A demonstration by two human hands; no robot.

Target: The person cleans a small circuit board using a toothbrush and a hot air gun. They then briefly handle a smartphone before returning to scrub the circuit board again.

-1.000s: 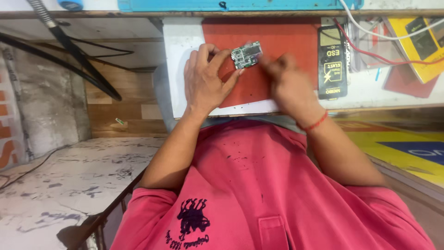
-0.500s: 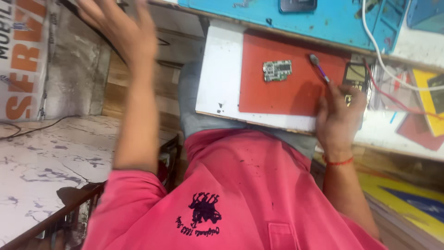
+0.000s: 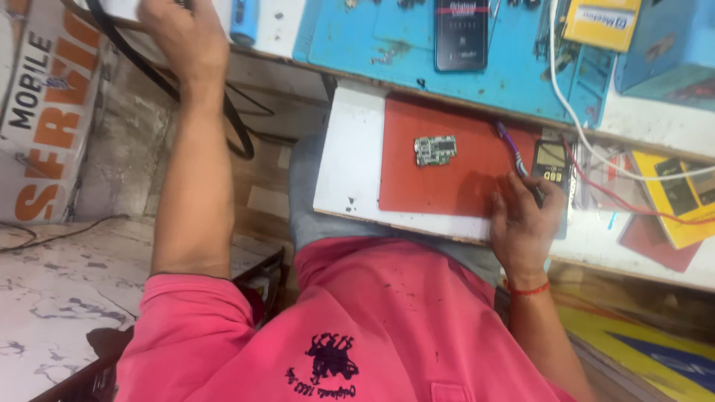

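My left hand (image 3: pixel 182 37) is stretched far up to the left corner of the desk (image 3: pixel 670 126), its back toward me. The fingers run out past the top edge of the view, so I cannot tell whether they are curled on anything. A thick black cable (image 3: pixel 156 78) loops just beneath that hand and down the wall, and a small blue cylinder (image 3: pixel 243 21) stands just beside it.

Toward the middle, a white board (image 3: pixel 346 164) rests over my lap with a red mat (image 3: pixel 454 179) lying on it. The small green circuit board (image 3: pixel 434 150) lies flat on the mat, in its upper part, alone, with neither hand touching it. Above it, on the blue mat (image 3: pixel 372 37), sits a black device (image 3: pixel 461 33).

To the right, my right hand (image 3: pixel 523 223) rests at the mat's right edge, fingers closed round a thin purple-handled tool (image 3: pixel 514 149) that points up and left, its tip well apart from the circuit board. Just beside that hand lies a black meter with a screen (image 3: pixel 552 165), red leads (image 3: pixel 618 197) trailing from it. A white cable (image 3: pixel 588 126) and a yellow box (image 3: pixel 681 197) lie further right.
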